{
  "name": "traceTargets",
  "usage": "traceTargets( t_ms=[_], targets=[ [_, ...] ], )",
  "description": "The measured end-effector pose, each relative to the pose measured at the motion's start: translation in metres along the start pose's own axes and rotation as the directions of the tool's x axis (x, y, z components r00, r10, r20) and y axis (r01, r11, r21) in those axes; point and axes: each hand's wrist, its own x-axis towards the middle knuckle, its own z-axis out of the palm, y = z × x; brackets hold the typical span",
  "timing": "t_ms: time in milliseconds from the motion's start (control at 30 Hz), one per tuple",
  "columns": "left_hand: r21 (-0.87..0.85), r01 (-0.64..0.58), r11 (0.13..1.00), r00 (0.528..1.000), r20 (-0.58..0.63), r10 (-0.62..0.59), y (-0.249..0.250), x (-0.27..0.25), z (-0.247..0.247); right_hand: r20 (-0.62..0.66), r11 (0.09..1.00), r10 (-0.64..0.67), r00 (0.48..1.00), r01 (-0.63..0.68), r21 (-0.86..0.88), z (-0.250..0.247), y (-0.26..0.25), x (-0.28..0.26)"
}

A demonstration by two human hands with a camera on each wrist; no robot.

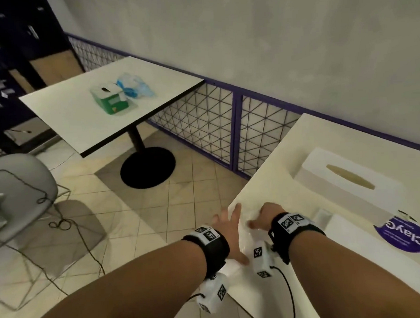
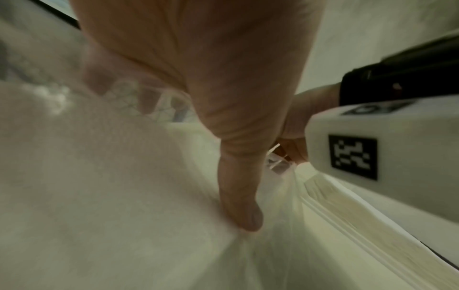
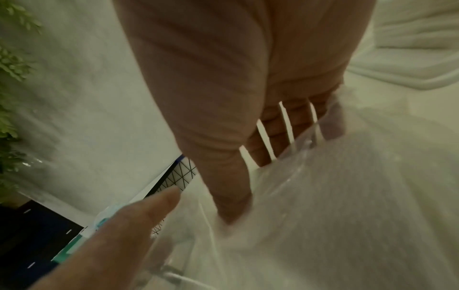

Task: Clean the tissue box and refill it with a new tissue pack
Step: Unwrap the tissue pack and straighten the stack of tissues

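At the tabletop's (image 1: 266, 180) near left corner, I have both my left hand (image 1: 228, 227) and right hand (image 1: 268, 214) holding a clear plastic wrapper (image 1: 244, 232).

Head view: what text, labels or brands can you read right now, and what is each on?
"ClayC", upside down and cut off: white letters on the purple round label on the near table.
Smaller print under it: too blurred to read.
Green tissue pack on the far table: print too small to read.
Wrist-band square markers: coded patterns, no words.
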Motion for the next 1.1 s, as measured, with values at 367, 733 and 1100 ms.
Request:
traceTargets(
  t_ms=[367, 733, 1100],
  targets=[
    [0.066, -0.013, 0.998, 1.000, 0.004, 0.013, 0.016, 0.001, -0.003, 0.182, 0.957, 0.040, 0.983, -0.090, 0.274, -0.016, 0.015, -0.022],
    [0.128, 0.054, 0.990, 0.993, 0.093, -0.066, 0.013, 0.012, -0.008, -0.288, 0.983, -0.096, 0.953, 0.137, 0.125, -0.036, 0.037, -0.032],
    [-0.657, -0.386, 0.647, 0.921, -0.311, 0.233, 0.083, 0.002, -0.049, -0.642, 0.904, -0.110, 0.759, 0.344, 0.253, -0.103, 0.148, -0.139]
  ],
)
